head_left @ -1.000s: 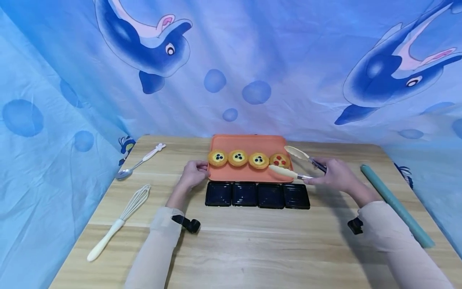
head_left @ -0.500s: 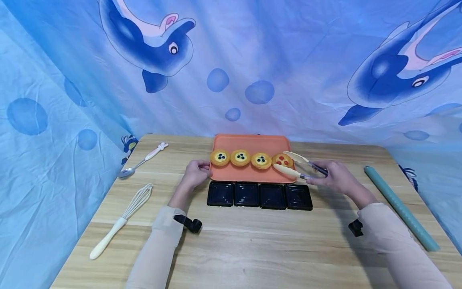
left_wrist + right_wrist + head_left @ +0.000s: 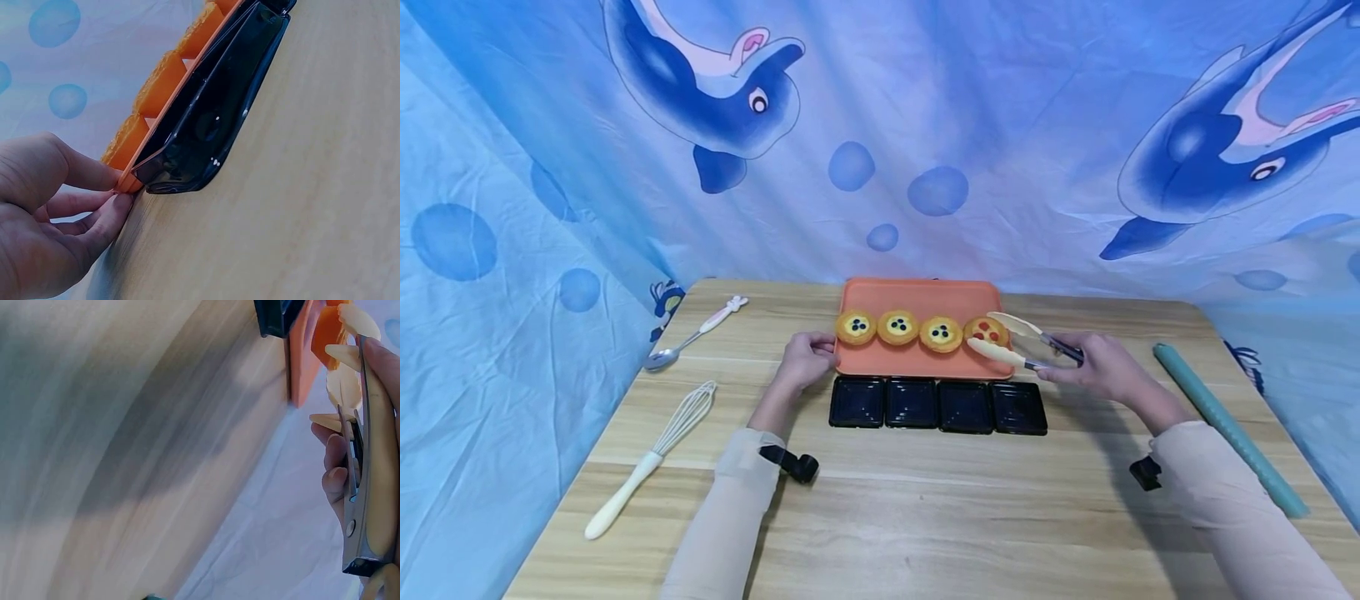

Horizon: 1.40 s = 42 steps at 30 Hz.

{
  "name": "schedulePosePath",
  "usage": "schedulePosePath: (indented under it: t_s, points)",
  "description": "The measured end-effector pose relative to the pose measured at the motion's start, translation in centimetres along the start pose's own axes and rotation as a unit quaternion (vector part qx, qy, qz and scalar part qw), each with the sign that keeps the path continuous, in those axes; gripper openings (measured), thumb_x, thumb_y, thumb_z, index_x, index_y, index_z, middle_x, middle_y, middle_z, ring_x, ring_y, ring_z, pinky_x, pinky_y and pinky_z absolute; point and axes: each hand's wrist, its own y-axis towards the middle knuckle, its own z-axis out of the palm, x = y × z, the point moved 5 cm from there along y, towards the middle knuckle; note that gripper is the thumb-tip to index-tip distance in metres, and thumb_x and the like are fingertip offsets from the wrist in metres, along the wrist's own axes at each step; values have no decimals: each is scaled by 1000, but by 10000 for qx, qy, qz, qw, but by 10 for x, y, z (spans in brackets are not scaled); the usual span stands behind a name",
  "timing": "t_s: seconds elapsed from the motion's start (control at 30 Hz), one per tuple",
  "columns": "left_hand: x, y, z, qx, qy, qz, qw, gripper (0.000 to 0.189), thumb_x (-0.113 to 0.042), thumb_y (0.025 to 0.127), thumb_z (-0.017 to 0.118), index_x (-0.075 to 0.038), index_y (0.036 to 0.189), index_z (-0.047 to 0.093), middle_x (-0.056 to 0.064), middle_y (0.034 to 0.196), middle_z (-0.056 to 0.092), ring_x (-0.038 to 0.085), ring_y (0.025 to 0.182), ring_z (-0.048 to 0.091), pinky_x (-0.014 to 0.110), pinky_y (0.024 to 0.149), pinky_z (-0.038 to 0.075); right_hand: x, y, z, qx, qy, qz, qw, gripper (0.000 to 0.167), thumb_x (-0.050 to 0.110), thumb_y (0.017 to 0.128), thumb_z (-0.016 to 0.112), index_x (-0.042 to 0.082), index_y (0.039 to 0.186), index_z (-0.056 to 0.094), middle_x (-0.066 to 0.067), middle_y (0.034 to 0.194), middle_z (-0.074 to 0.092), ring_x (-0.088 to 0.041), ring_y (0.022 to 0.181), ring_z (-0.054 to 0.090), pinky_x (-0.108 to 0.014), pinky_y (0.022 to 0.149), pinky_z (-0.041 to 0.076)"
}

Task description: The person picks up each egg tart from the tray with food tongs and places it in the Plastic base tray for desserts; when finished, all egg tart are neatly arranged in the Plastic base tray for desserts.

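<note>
My left hand [image 3: 806,360] pinches the left edge of an orange tray [image 3: 917,364] between thumb and fingers, plain in the left wrist view. On the tray sit three egg tarts [image 3: 898,328] with dark berries, in a row with a red-topped tart [image 3: 984,334] at the right end. My right hand [image 3: 1102,367] grips kitchen tongs [image 3: 1037,334] with metal arms and cream tips. Those tips are spread, one over the far side of the red-topped tart and one over its near side. In the right wrist view the fingers wrap the tongs' handles [image 3: 379,462].
Several black square dishes [image 3: 912,404] stand in a row against the tray's near edge. A whisk [image 3: 655,454] and a spoon [image 3: 692,335] lie at the left of the wooden table [image 3: 910,517]. A green rolling pin [image 3: 1225,425] lies by the right forearm. A blue curtain [image 3: 1000,125] hangs behind.
The tongs have come closer round the red-topped tart, their tips drawing slightly together over it. The left hand stays on the tray. The head view has shifted slightly.
</note>
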Motion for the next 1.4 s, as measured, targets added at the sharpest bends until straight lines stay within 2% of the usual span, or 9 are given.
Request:
schedulePosePath:
  t_s: [0.07,0.2,0.3,0.47,0.67,0.87,1.1,1.33,1.4]
  points:
    - [0,0,0,20,29,-15,10000,42,10,79,64,12,121,62,19,102,65,22,86,64,26,73,54,1,-3,-4,-45,11,-5,10000,77,49,84,76,-7,134,57,-27,115,65,-20,65,50,-37,62,43]
    - [-1,-1,0,10,34,-74,10000,42,10,80,64,11,122,62,19,104,64,22,87,63,26,74,54,6,-12,-12,-160,44,-40,9999,75,47,84,77,-4,135,57,-15,90,66,-16,56,42,-31,52,39]
    - [-1,-1,0,19,-22,-138,9999,43,10,79,63,11,122,61,20,105,64,21,86,62,24,73,53,11,-23,-21,-251,-9,-105,9996,73,43,83,79,-4,135,57,-5,71,55,-13,49,34,-29,44,34]
    - [-2,-1,0,41,-24,-134,9999,43,11,79,62,11,123,61,19,104,64,18,83,60,21,70,51,18,-48,-33,-591,-335,-334,9971,68,36,81,82,-1,133,60,5,58,40,-9,47,31,-26,42,31]
    - [-2,0,0,44,14,-48,10000,43,9,79,62,12,121,62,19,103,65,17,82,61,21,72,52,19,-81,-40,-874,-498,-547,9934,68,31,77,86,-3,131,61,8,61,37,-4,51,30,-24,45,29]
    - [1,-1,1,34,-1,-83,10000,42,9,80,62,11,122,61,20,105,64,20,87,62,23,74,53,15,-101,-36,-786,-530,-237,9952,70,36,80,83,-2,134,60,9,59,40,-4,50,32,-23,44,31]
    - [2,1,2,91,30,-111,9999,43,8,81,63,11,123,60,20,106,64,22,90,63,24,76,53,7,-117,-13,-711,-175,-82,9973,68,35,80,84,-4,131,61,7,62,38,-2,47,27,-23,41,30]
    - [3,1,2,108,-59,-90,9999,42,7,82,63,11,124,60,19,106,63,23,90,63,25,77,53,3,-122,0,-1029,-232,-230,9942,67,32,73,88,-4,126,65,0,74,60,-2,51,27,-24,45,28]
    - [4,1,1,97,-96,-102,9999,42,8,82,63,10,124,60,19,106,63,23,90,62,25,77,53,3,-122,1,-1002,-267,-216,9944,68,33,73,88,-3,126,65,2,69,56,-2,50,28,-23,44,28]
